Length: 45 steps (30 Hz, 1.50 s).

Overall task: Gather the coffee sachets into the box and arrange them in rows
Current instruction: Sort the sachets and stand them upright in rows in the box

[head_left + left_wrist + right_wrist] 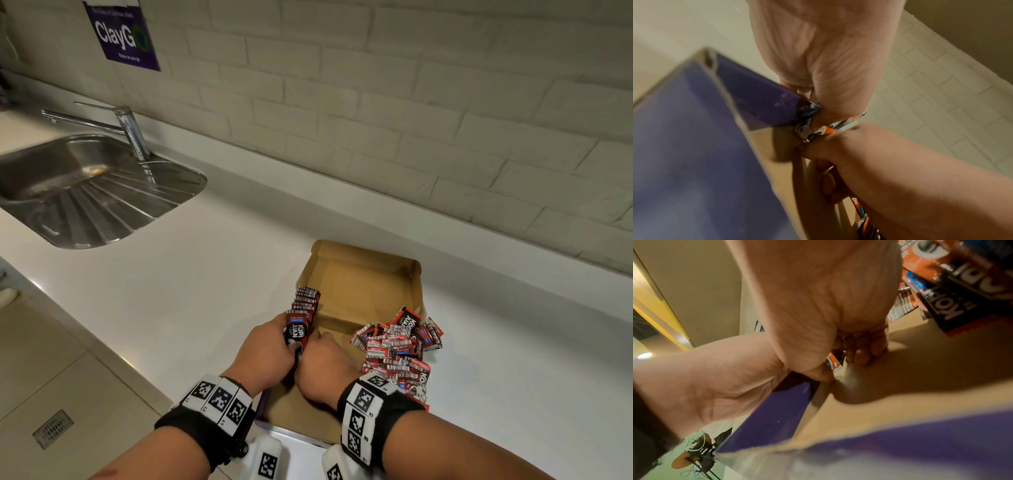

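An open cardboard box (359, 287) with purple outer walls (760, 100) sits on the white counter. A row of red-and-black coffee sachets (306, 305) stands on edge along its left wall. My left hand (294, 342) grips the near end of that row, thumb pinching the packets (809, 129). My right hand (320, 342) is beside it inside the box, fingers curled on the box floor (920, 369) with a sachet (833, 363) between thumb and fingers. A loose pile of sachets (394, 346) lies over the box's right side (953, 288).
A steel sink (85, 185) with a faucet (126, 126) is set in the counter at the far left. A brick wall (411, 102) runs behind the box. The counter's front edge (113, 353) drops to the floor on my left.
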Motion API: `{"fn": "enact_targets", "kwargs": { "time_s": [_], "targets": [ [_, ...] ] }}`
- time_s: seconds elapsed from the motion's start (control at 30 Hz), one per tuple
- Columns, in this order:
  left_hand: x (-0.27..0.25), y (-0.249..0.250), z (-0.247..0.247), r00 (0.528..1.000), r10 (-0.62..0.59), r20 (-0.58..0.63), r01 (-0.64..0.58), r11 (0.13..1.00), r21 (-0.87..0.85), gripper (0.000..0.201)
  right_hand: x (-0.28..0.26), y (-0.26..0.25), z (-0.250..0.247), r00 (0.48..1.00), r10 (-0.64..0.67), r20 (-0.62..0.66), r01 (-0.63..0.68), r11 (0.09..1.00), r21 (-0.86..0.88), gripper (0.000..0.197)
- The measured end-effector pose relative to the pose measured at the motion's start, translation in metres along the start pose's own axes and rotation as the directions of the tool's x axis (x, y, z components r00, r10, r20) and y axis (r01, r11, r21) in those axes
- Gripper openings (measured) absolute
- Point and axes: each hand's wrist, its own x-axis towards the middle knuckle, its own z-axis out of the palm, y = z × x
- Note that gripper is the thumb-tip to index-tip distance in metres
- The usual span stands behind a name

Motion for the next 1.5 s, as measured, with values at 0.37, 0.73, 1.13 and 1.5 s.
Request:
{"fn": "enact_targets", "kwargs": {
  "time_s": [0.37,0.73,1.13,1.5],
  "targets": [
    [-0.001,0.001,-0.002,1.000,0.001,0.005,-0.001,1.000,0.003,0.047,-0.002,0.006,-0.005,0.975,0.224,-0.001,-0.203,0.886,0.417,0.050],
    [-0.002,0.003,-0.006,0.999,0.028,0.023,-0.028,0.999,-0.016,0.049,-0.007,0.004,-0.011,0.979,0.200,-0.030,-0.174,0.911,0.374,0.051],
    [0.001,0.011,-0.009,0.992,0.070,0.108,-0.075,0.996,0.043,0.042,-0.008,-0.001,-0.014,0.988,0.153,0.003,-0.150,0.961,0.232,0.034],
    [0.003,0.006,-0.012,0.992,0.051,0.116,-0.052,0.999,0.008,0.056,-0.002,0.003,-0.005,0.976,0.218,-0.017,-0.198,0.915,0.352,0.049]
  ]
}}
